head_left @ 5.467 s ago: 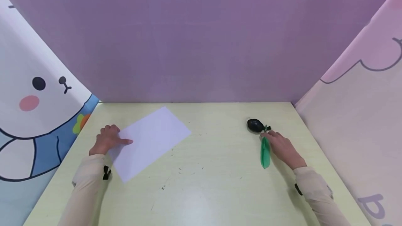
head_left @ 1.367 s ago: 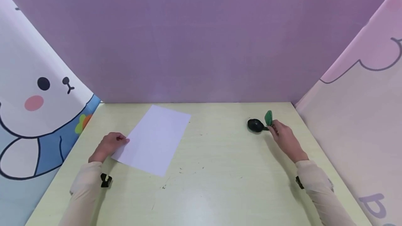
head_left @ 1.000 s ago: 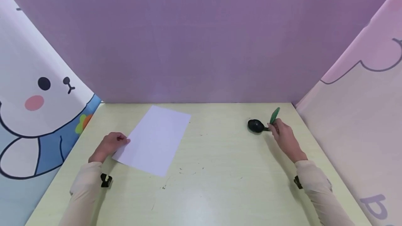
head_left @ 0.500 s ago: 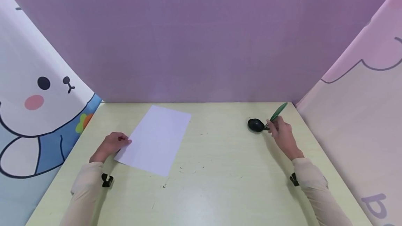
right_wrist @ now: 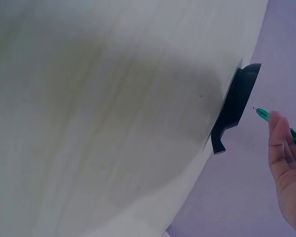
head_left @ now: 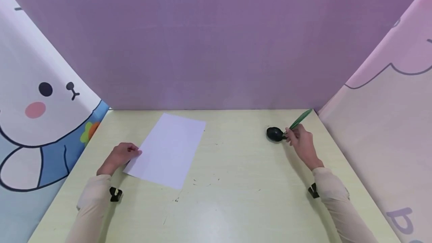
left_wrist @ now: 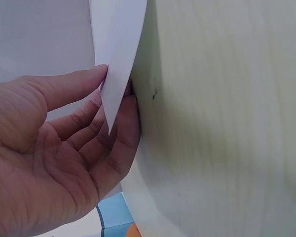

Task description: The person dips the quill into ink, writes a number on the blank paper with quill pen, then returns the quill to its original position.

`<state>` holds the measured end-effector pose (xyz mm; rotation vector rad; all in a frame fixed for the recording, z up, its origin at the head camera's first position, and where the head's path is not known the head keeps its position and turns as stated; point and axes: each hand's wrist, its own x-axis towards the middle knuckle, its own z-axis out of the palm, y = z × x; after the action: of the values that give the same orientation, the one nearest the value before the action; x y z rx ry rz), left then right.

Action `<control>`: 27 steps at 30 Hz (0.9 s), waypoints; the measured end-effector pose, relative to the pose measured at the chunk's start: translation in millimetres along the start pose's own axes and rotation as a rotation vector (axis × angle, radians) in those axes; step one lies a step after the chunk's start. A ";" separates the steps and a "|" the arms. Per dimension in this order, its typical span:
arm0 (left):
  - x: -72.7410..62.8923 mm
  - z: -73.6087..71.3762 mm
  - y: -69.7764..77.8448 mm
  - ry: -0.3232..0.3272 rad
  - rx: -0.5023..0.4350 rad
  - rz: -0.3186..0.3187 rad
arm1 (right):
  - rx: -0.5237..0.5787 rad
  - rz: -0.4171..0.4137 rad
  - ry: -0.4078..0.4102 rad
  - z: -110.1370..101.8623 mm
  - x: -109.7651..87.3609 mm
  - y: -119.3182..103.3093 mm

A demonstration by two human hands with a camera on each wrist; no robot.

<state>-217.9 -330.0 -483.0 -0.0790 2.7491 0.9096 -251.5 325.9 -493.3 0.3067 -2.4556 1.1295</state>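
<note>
My left hand (head_left: 120, 155) pinches the near left edge of a blank white sheet of paper (head_left: 168, 149). In the left wrist view the thumb lies on top of the sheet (left_wrist: 119, 59) and the fingers are beneath, its corner raised off the table. At the right, my right hand (head_left: 305, 146) holds a slim green pen with a leaf-shaped end (head_left: 301, 118) slanting up and away. Its fine tip shows in the right wrist view, past the fingertips (right_wrist: 277, 126). Close to that tip, a black rounded holder with a short stem (head_left: 275, 134) sits on the table.
The pale wooden table (head_left: 222, 205) has small dark marks in its middle. A purple panel (head_left: 216, 48) rises behind its far edge. Printed panels stand at both sides, with a cartoon animal (head_left: 50, 123) on the left one.
Over several seconds the paper has turned and my left hand has taken its edge. My right hand has turned the green pen so its leaf end points up and right, tip beside the black holder.
</note>
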 end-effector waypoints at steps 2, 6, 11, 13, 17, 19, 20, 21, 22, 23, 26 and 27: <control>-0.8 0.3 1.9 0.002 -0.002 -0.007 | 0.006 0.015 -0.004 0.0 0.2 0.2; 0.0 0.6 3.1 0.017 0.005 -0.006 | 0.013 0.046 -0.028 1.0 1.9 -1.5; 1.1 0.5 1.8 0.031 0.018 -0.011 | 0.025 0.064 -0.055 2.4 6.7 -4.5; 1.3 1.4 1.1 0.034 0.016 -0.026 | 0.031 0.072 -0.062 3.1 8.0 -4.8; 0.8 3.1 1.3 0.044 0.005 -0.059 | 0.028 0.084 -0.074 5.6 10.2 -4.3; 0.4 3.5 2.0 0.051 0.006 -0.068 | 0.020 0.085 -0.081 7.0 11.2 -4.1; 0.3 3.5 2.3 0.055 0.006 -0.071 | 0.016 0.088 -0.084 7.6 11.7 -4.0; 0.3 3.6 2.5 0.056 0.006 -0.072 | 0.014 0.093 -0.086 8.1 12.0 -4.0; 0.2 3.7 2.8 0.059 0.004 -0.075 | 0.012 0.096 -0.087 8.5 12.5 -3.9; 0.0 3.7 3.1 0.060 0.004 -0.074 | 0.009 0.098 -0.089 8.8 12.9 -3.7; -0.8 4.0 3.3 0.060 -0.003 -0.076 | 0.015 0.108 -0.094 9.5 13.8 -2.7; -1.2 4.0 3.4 0.059 -0.006 -0.078 | 0.016 0.109 -0.095 9.8 13.7 -2.5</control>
<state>-216.3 -324.9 -483.9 -0.2159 2.7751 0.9092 -265.5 316.5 -491.1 0.2393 -2.5742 1.2059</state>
